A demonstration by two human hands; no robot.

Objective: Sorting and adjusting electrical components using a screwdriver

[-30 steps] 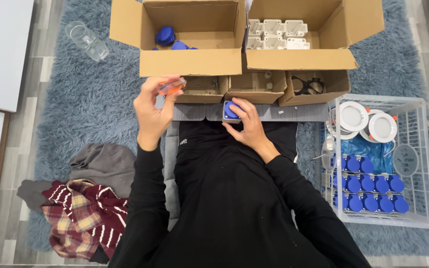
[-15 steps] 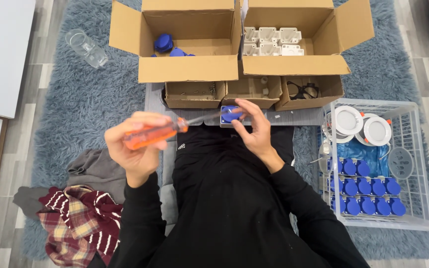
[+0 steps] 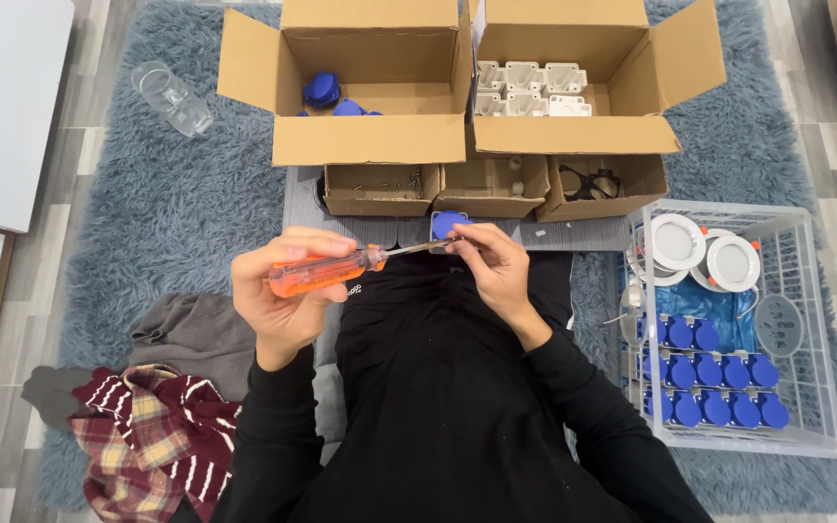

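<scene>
Underneath everything a shaggy grey-blue rug point(image 3: 147, 203) is spreading across the floor, and I am sitting on it with my legs in black stretching out from the bottom of the view. Two big open cardboard boxes are standing side by side at the far edge: the left box point(image 3: 370, 140) is holding a few blue caps, the right box point(image 3: 573, 136) is holding white plastic housings. To my right a white wire basket point(image 3: 806, 329) is carrying round white light fittings at its far end and rows of blue caps nearer me. At my left a heap of plaid and striped cloth point(image 3: 147, 436) is lying beside a grey garment. Three small open boxes point(image 3: 491, 189) are sitting in a row just in front of the big ones, and a clear glass jar point(image 3: 171, 97) is lying tipped on the rug well off to the left.

My left hand point(image 3: 283, 300) is wrapping closed around the orange handle of a screwdriver point(image 3: 326, 271). Its long axis is running almost level across my lap, rising slightly toward the right, with the metal shaft pointing right at a small blue part point(image 3: 449, 224). My right hand point(image 3: 496, 271) is pinching that part between its fingertips, holding it just above my lap and near the small boxes, where the tip is meeting it.
</scene>
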